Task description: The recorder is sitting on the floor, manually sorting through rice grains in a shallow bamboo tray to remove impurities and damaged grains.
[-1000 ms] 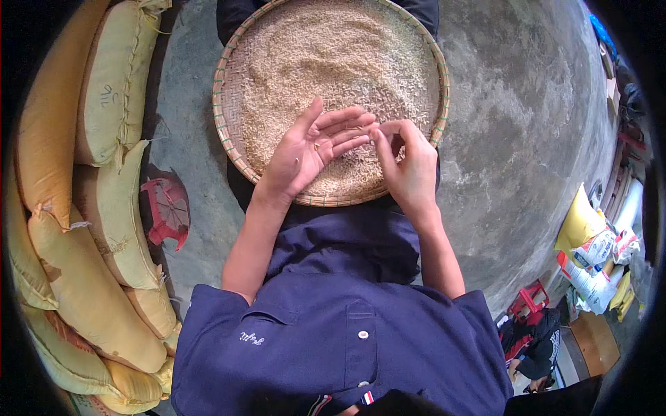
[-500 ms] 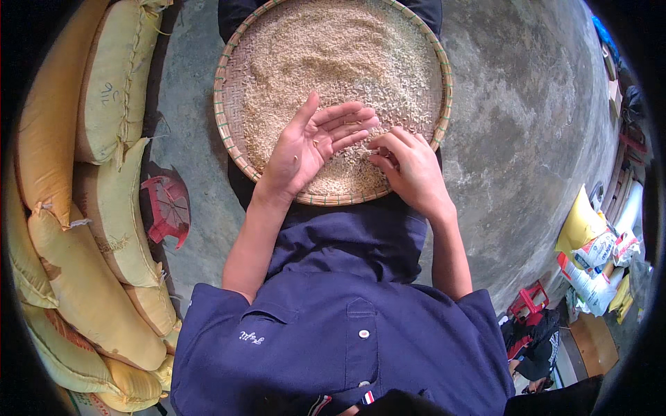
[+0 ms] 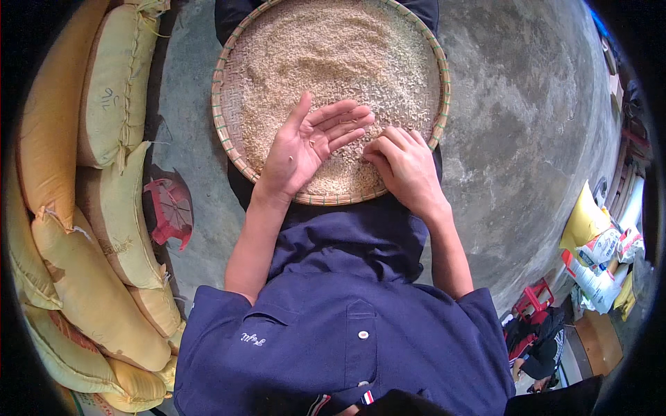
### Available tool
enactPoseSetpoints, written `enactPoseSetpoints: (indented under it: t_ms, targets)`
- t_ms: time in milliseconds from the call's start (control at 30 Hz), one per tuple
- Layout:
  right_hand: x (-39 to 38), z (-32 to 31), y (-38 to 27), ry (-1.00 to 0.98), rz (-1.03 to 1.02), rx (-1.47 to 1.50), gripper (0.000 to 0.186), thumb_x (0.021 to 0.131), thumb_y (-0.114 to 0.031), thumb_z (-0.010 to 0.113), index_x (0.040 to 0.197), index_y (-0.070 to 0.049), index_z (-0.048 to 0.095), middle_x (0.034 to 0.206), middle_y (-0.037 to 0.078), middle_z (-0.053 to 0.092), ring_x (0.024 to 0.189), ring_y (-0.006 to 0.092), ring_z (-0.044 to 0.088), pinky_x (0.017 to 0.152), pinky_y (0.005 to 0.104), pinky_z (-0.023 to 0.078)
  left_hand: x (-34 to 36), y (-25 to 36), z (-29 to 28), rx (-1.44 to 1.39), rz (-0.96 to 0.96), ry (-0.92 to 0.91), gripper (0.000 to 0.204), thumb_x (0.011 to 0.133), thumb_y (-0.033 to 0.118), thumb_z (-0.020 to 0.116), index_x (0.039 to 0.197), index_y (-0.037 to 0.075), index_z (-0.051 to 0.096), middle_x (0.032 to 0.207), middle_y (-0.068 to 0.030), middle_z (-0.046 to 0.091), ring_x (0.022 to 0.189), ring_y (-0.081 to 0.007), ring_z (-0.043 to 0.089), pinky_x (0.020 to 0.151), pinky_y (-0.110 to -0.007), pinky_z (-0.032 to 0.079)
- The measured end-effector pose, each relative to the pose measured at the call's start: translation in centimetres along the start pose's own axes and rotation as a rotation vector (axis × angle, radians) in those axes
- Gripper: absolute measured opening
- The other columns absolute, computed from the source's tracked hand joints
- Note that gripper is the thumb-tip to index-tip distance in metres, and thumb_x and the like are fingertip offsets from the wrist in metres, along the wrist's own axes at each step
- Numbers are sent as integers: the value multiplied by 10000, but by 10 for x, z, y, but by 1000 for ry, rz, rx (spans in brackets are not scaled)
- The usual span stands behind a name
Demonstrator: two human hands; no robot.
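A round woven bamboo winnowing tray (image 3: 217,104) rests across my lap, its rim bound in green. Pale tan, rice-like grain (image 3: 319,52) is spread over it, thinner toward the right and near sides. My left hand (image 3: 309,142) is palm up over the near half of the tray, fingers stretched out, with a few loose grains lying on the palm and fingers. Beside it, my right hand (image 3: 404,163) is closed in a pinch at the tray's near right, low over the grain. Whatever lies between its fingertips is too small to make out.
Stuffed yellow and orange sacks (image 3: 97,291) are stacked along the left. A red plastic stool (image 3: 170,211) stands between them and me on the concrete floor (image 3: 513,132). Bags and packages (image 3: 593,243) lie at the far right, with another red stool (image 3: 534,297) nearby.
My right hand has shifted slightly left and down, its fingers drawn closer into a pinch. My left hand keeps its palm-up pose with grains on it.
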State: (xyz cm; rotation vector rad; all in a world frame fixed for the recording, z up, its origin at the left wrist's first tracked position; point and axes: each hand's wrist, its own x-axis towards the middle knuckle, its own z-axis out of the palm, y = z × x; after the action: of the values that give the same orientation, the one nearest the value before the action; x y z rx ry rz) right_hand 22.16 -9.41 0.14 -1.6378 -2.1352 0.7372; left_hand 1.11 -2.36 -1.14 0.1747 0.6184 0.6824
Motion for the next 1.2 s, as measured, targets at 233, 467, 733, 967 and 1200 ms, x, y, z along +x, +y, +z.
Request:
enactPoseSetpoints:
  t_ms: [233, 467, 733, 967, 1200]
  targets:
    - [-1, -2, 2, 144, 154, 39, 113, 926, -176, 741, 964, -90, 678, 932, 79, 624, 914, 294, 630, 812, 414, 466, 1, -1, -2, -1, -4, 5, 787, 1147, 533, 293, 1476, -158, 471, 1496, -349, 528, 1456, -447, 485, 1256, -517, 386]
    - [-2, 2, 5, 210, 196, 87, 117, 947, -164, 740, 963, -68, 675, 921, 95, 642, 851, 304, 628, 783, 417, 451, 1, -2, -5, -12, 2, -17, 776, 1149, 525, 293, 1481, -154, 470, 1504, -346, 523, 1457, -441, 488, 1255, -512, 387]
    - [8, -1, -10, 344, 424, 551, 84, 999, -72, 704, 1004, 11, 717, 898, 112, 678, 801, 218, 639, 748, 319, 505, 0, -5, -6, 26, -117, -67, 796, 1142, 553, 299, 1466, -145, 504, 1487, -340, 545, 1436, -419, 520, 1249, -495, 399]
    - [15, -7, -16, 302, 236, 463, 92, 990, -52, 706, 1066, -10, 737, 913, 93, 701, 812, 164, 632, 749, 305, 497, -1, -6, -7, -48, -94, -53, 784, 1135, 558, 343, 1395, -147, 569, 1424, -326, 600, 1391, -405, 568, 1230, -495, 434]
    - [-3, -14, 4, 269, 328, 243, 65, 950, -79, 718, 1015, -75, 715, 944, 66, 704, 889, 238, 663, 854, 369, 463, 1, 2, -3, -160, 20, 28, 758, 1140, 509, 361, 1416, -180, 517, 1471, -384, 530, 1444, -473, 488, 1246, -526, 408]
